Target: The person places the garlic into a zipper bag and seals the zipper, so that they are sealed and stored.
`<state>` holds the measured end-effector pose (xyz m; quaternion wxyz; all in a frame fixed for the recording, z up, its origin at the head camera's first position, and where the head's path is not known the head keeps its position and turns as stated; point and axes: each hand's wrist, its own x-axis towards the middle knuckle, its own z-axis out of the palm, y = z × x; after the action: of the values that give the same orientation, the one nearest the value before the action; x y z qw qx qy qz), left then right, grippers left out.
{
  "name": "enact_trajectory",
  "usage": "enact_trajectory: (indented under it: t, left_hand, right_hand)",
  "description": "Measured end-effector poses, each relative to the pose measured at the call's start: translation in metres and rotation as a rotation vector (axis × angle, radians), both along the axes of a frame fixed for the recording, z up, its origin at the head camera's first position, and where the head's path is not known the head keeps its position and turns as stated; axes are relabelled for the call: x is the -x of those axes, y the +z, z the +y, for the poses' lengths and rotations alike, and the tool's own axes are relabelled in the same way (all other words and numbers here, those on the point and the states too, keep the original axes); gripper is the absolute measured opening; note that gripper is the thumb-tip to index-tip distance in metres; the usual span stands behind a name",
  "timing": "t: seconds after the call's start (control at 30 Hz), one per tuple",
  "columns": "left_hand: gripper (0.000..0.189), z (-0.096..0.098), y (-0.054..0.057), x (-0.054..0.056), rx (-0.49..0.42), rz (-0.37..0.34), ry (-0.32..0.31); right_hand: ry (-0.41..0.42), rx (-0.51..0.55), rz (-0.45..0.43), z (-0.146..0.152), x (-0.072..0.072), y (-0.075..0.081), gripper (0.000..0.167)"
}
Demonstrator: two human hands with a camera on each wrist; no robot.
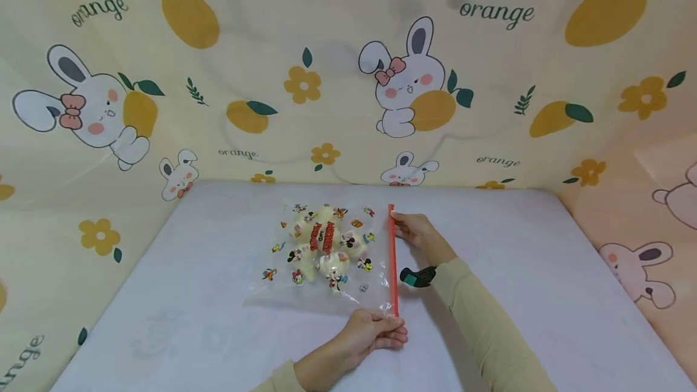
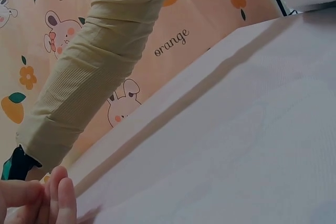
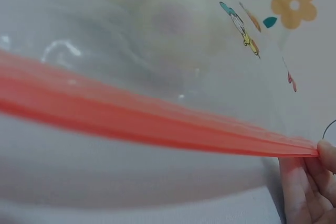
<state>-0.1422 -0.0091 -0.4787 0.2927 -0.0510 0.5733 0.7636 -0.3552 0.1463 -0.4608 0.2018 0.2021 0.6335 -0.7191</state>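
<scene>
A clear zip bag point(image 1: 348, 298) with cartoon prints lies on the table, and several pale cream roundish items point(image 1: 333, 264) show through its plastic. Along the bag's right side runs a red zip strip point(image 1: 392, 259). My left hand point(image 1: 366, 337) pinches the near end of that strip between thumb and fingers. At the far end, my right hand point(image 1: 423, 236) grips the same strip, its thumb on the edge. The right wrist view shows the red strip point(image 3: 157, 121) stretched up close, with fingers point(image 3: 315, 187) pinching one end. Only fingertips point(image 2: 63, 195) appear in the left wrist view.
A white-covered table point(image 1: 517, 247) spreads around the bag. Behind it hangs a cream curtain point(image 1: 337, 23) printed with rabbits and oranges, continuing along both sides. A black wrist device point(image 1: 417, 277) sits on my right wrist, below a beige sleeve point(image 1: 484, 325).
</scene>
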Motion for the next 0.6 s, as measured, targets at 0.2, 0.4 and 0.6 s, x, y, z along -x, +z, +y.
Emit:
enact_trajectory:
  t: [0.2,0.4,0.6]
  left_hand:
    - [0.025,-0.0022,0.0017,-0.0026,-0.008,-0.004,-0.009]
    - [0.026,-0.0032,0.0027,-0.0013,-0.007,0.007,-0.012]
    - [0.028,0.0029,-0.0015,-0.0014,-0.018,0.009,-0.010]
  right_hand:
    - [-0.019,-0.017,-0.004,-0.0034,-0.0003,0.0014,0.040]
    - [-0.049,-0.034,-0.009,-0.0060,0.0019,0.0029,0.043]
    - [-0.087,-0.035,-0.038,-0.0047,0.0028,0.0009,0.038]
